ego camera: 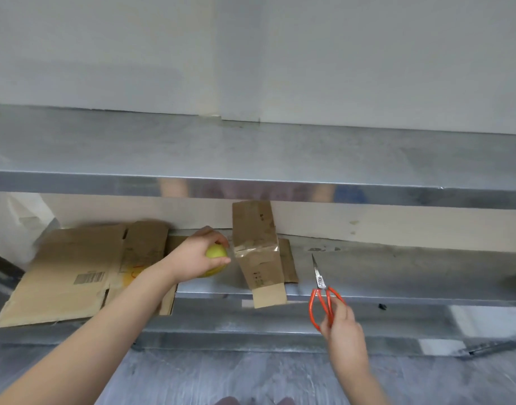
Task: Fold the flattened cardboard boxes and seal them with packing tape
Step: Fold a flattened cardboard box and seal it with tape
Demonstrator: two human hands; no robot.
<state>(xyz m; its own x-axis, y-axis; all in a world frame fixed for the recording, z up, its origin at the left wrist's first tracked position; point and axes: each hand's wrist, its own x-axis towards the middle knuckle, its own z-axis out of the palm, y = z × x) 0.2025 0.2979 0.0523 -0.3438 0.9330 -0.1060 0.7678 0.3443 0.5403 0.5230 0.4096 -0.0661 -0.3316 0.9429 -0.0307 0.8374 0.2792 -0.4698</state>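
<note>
My left hand [192, 255] is curled around a round yellow-green thing [216, 252]. My thumb is on top of it and my fingers are wrapped under it. I hold it over the lower shelf [397, 273].

The box [258, 252] is just to the right of that hand. It is folded up and sits on the lower shelf between my two hands. The round thing is very close to the box's left side, but I cannot tell if they touch. A strip of shiny tape [255, 248] goes across the box. The box's front flap sticks out over the shelf's front edge. Its far end reaches up close to the upper shelf [251, 147].

My right hand [343, 328] grips the scissors [321, 287] by their orange handles. The blades are closed together and point up and away from me. This hand is to the right of the box and lower down, not touching it.

The flat cardboard [64, 273] lies to the left, under and past my left arm. A smaller flat piece [289, 264] lies under the box.
</note>
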